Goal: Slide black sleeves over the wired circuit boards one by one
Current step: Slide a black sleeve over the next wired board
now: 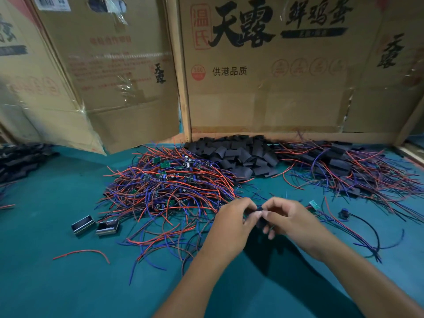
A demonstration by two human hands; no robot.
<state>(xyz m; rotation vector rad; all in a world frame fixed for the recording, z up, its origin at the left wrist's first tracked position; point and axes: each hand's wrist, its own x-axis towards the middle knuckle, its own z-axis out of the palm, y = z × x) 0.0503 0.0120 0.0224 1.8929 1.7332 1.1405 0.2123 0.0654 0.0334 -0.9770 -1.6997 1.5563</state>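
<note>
Both hands meet above the worktop (57,271): our left hand (231,226) and right hand (291,219) pinch one black sleeve (260,214) between them. Loose wires (160,193) underneath may snag, and the board could jam crooked inside the sleeve.

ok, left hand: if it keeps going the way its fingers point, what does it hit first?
The left hand points right, at the black sleeve it is already pinching. Right behind that is the right hand, gripping the same sleeve from the other side. So it likely meets those fingers almost at once; depth looks matched, not certain.
</note>
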